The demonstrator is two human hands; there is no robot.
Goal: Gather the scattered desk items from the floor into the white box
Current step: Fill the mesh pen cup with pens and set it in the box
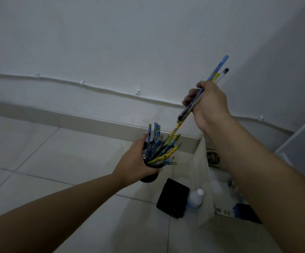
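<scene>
Pale floor tiles [60,161] are meeting a white wall [111,42] at a low skirting board, with a thin white cable [97,88] running along the wall above it. The left hand [133,161] is gripping a dark pencil cup [150,172], its fingers curled round the cup body, and is holding it tilted above the floor. A bundle of blue and yellow pencils [163,148] is fanning out of the cup toward the right. The right hand [209,105] is pinching a few pens and pencils [215,75] between thumb and curled fingers; their lower ends are pointing down toward the cup, with one yellow tip reaching in among the bundle. The white box [202,176] is standing on the floor at lower right, partly hidden by the right forearm; a round dark item [213,158] and a blue item [243,210] are lying inside it. A black flat case [172,198] and a small white bottle [195,198] are resting on the floor just beside the box wall.
</scene>
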